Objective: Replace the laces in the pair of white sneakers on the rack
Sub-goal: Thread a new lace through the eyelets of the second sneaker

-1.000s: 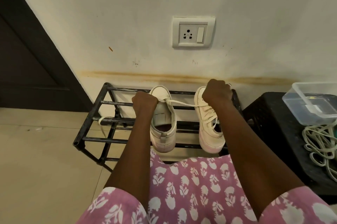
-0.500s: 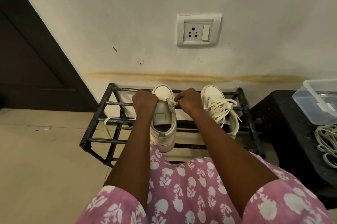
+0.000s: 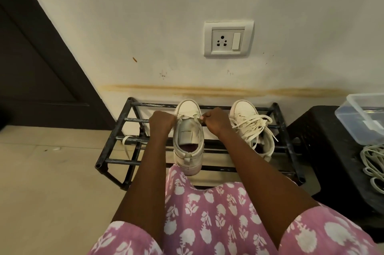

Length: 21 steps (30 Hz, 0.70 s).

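White sneaker on rack bars, heel toward us, our left hand and right hand curled tight either side of its toe end, each pinching 1 end of the lace, 2nd sneaker just right, loosely laced, wall socket beyond

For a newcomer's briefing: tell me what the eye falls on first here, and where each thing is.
The left hand and right hand meet mid-frame, each gripping an end of the lace at the toe of the open sneaker on the black rack. To its right stands the laced sneaker, loose ends sprawling. Above, a white wall socket stands out on the stained wall.
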Available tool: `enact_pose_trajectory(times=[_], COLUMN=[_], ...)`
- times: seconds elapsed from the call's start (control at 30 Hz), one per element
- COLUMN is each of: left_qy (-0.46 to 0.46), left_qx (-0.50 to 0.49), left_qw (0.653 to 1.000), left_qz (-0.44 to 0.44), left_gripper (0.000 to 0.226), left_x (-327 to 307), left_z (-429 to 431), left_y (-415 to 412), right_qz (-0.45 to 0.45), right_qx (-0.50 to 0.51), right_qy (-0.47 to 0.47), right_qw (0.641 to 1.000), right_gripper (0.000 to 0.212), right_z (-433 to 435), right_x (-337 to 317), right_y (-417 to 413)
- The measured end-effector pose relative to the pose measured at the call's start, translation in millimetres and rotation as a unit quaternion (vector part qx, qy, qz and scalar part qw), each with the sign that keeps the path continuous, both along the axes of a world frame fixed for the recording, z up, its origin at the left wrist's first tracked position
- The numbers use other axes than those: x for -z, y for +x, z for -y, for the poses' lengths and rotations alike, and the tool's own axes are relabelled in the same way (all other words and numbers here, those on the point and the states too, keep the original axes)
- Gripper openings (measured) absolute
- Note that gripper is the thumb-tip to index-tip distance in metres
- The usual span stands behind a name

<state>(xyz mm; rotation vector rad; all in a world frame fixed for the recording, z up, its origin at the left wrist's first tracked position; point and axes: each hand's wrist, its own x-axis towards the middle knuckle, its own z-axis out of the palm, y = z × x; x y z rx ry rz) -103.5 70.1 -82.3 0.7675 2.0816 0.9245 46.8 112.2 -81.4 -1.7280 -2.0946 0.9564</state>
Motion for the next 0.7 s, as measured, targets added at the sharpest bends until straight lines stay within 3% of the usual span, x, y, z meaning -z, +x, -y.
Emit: enact_pose_trajectory(times=[0.07,0.17,0.37,0.5,0.6,0.7], left_qy=[-0.003,0.009,-0.009,-0.050,-0.054,-0.016], left_qx=[-0.001,0.016,0.031,0.130,0.117,0.064], left_qw=[1.000,0.999,0.997,0.970,0.976,0.992], left_qz=[0.028,0.046,-0.075,-0.198,-0.175,-0.111], left_gripper=[0.033,0.029,0.033,0.034,0.033,0.029], left_x=[2.6,5.0,4.1,4.5,3.5,6.4], left_z=[1.2,3.2,5.4,11.7,9.8,13.1], left_y=[-2.0,-0.8,4.3,1.0,3.7,7.2], right_qz=[-0.023,-0.059,-0.026,-0.069,-0.136,-0.097], right_qx=[0.024,0.070,0.123,0.175,0.228,0.183], right_qy=[-0.008,-0.033,-0.067,-0.118,-0.153,-0.129], right_qw=[0.999,0.995,0.990,0.975,0.952,0.970], right_gripper=[0.030,0.023,0.016,0.024,0.017,0.015], right_z=[2.1,-0.8,-5.0,-6.4,-5.5,-2.3], right_x=[2.3,3.8,5.1,12.7,13.7,12.4], right_y=[-5.4,-9.9,-13.0,-13.2,-9.1,-6.9])
